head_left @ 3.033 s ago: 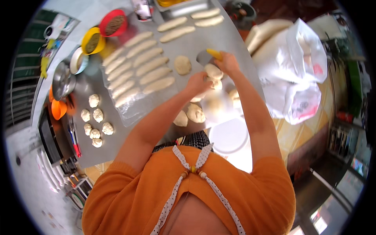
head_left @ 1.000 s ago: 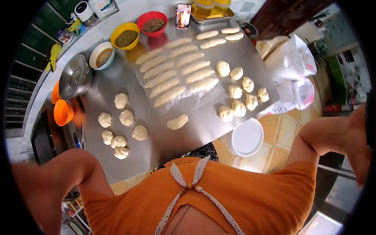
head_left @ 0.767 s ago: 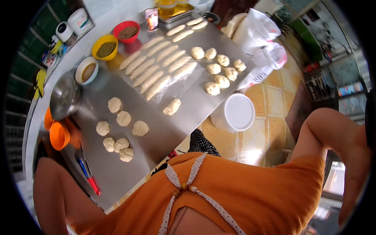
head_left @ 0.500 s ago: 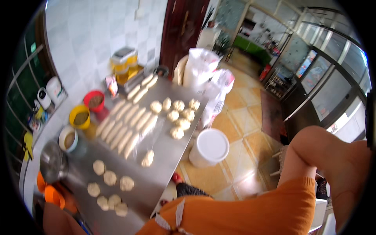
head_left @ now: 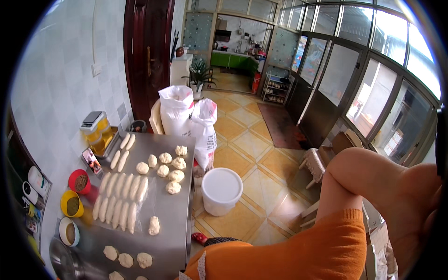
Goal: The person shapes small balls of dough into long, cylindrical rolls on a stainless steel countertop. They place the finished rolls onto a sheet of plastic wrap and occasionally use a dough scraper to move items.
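My right arm, in an orange sleeve (head_left: 322, 238), is bent sharply, and my right hand (head_left: 430, 205) is raised at the right edge of the picture. Its fingers are mostly cut off and dark, so whether it holds anything is hidden. My left hand is out of sight. To my left is a steel table (head_left: 172, 252) with dough on it. Rolled dough strips (head_left: 122, 186) lie in two rows on plastic film, with several more strips (head_left: 122, 151) farther back. Rough dough lumps (head_left: 173, 176) sit by the right edge. Flattened dough rounds (head_left: 125, 260) lie nearest me, and one lump (head_left: 154, 226) is apart.
Along the wall stand red (head_left: 80, 182), yellow (head_left: 71, 204) and white bowls (head_left: 69, 232), a metal bowl (head_left: 63, 261), a phone (head_left: 91, 161) and a kitchen scale (head_left: 94, 122). White sacks (head_left: 176, 109) and a lidded bucket (head_left: 222, 191) stand beside the table on the tiled floor.
The view has lifted and turned, so the table sits lower and more of the room and doors shows. My left arm has left the picture. My right arm stays raised and bent.
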`<action>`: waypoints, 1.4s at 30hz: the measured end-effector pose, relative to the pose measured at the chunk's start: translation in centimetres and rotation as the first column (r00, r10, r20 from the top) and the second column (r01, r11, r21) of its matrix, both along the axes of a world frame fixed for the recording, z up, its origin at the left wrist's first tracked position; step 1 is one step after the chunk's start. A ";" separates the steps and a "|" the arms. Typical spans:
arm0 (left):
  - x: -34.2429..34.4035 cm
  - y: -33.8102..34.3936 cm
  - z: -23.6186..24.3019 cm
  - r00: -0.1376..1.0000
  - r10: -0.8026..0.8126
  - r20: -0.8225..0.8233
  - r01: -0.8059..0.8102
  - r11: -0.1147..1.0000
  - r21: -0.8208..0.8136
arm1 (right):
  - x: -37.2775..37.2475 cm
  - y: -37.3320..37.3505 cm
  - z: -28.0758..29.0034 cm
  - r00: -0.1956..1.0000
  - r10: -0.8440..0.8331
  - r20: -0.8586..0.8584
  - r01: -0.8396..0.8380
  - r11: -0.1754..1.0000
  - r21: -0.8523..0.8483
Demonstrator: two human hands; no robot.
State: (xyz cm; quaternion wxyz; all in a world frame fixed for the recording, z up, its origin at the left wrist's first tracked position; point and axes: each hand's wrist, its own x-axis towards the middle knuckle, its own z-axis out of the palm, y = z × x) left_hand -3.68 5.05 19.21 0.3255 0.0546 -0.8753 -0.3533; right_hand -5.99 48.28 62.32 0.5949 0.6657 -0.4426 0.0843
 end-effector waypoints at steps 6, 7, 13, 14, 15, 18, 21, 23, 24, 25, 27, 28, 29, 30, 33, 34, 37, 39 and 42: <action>1.4 -1.6 -4.8 0.984 0.148 0.095 -0.158 0.982 0.106 | -0.8 -3.2 -2.3 0.983 0.185 0.007 -0.178 0.955 -0.239; 2.0 -1.8 -5.8 0.978 0.174 0.119 -0.188 0.975 0.117 | -1.6 -4.5 -3.0 0.970 0.237 0.045 -0.212 0.926 -0.311; 4.6 -1.3 -11.6 0.941 0.276 0.193 -0.313 0.929 0.198 | -14.2 -17.7 -19.6 0.259 0.284 0.923 0.028 0.953 -0.301; 5.7 -1.4 -12.7 0.925 0.319 0.204 -0.360 0.910 0.207 | -16.5 -19.9 -25.5 0.005 0.109 0.994 0.059 0.992 -0.109; 6.5 -1.4 -13.8 0.912 0.351 0.215 -0.396 0.891 0.225 | -19.4 -21.4 -33.7 -0.016 -0.098 0.995 0.048 0.994 0.098; 10.8 -2.2 -17.1 0.846 0.468 0.256 -0.528 0.804 0.273 | -20.3 -22.1 -50.3 -0.008 -0.778 0.628 -0.209 0.615 0.760; 17.2 -3.5 -18.7 0.753 0.596 0.278 -0.658 0.687 0.308 | -17.6 -23.0 -54.3 -0.081 -0.883 0.463 -0.426 0.451 0.785; 16.6 -2.6 -18.4 0.770 0.586 0.251 -0.635 0.667 0.391 | -18.6 -20.8 -54.5 -0.171 -0.872 0.458 -0.421 0.485 0.767; 16.1 -2.4 -16.7 0.752 0.604 0.263 -0.654 0.639 0.405 | -18.6 -21.9 -53.0 -0.190 -0.871 0.453 -0.393 0.490 0.778; 15.7 -2.5 -14.5 0.766 0.596 0.242 -0.634 0.638 0.437 | -19.1 -22.9 -53.1 -0.173 -0.853 0.492 -0.343 0.521 0.782; 14.7 -3.5 -13.3 0.786 0.584 0.204 -0.603 0.652 0.460 | -19.5 -25.3 -53.1 -0.222 -0.768 0.600 -0.345 0.638 0.688; 14.0 -3.8 -12.6 0.809 0.567 0.159 -0.564 0.668 0.486 | -19.3 -27.0 -53.4 -0.271 -0.736 0.621 -0.386 0.674 0.630; 12.9 -4.1 -12.1 0.806 0.563 0.184 -0.584 0.702 0.409 | -19.6 -28.6 -54.0 -0.289 -0.730 0.620 -0.399 0.680 0.615; 11.7 -3.9 -11.7 0.839 0.518 0.166 -0.530 0.711 0.462 | -19.7 -29.8 -54.5 -0.242 -0.722 0.649 -0.390 0.684 0.616; 8.7 -4.3 -12.1 0.847 0.453 0.278 -0.528 0.777 0.344 | -18.7 -35.7 -55.4 -0.143 -0.659 0.739 -0.373 0.727 0.576; 8.0 -4.0 -12.9 0.853 0.431 0.293 -0.510 0.806 0.300 | -17.7 -37.4 -55.6 -0.131 -0.643 0.755 -0.344 0.743 0.574; 4.0 -3.6 -16.6 0.793 0.478 0.377 -0.571 0.799 0.188 | -17.3 -41.9 -58.5 -0.132 -0.594 0.794 -0.355 0.776 0.522; 1.1 -3.4 -15.9 0.735 0.498 0.460 -0.594 0.800 0.083 | -16.7 -43.6 -60.5 -0.049 -0.548 0.835 -0.346 0.794 0.500; 0.6 -3.2 -16.0 0.672 0.571 0.472 -0.626 0.778 -0.050 | -14.0 -45.0 -60.9 0.092 -0.591 0.801 -0.430 0.702 0.567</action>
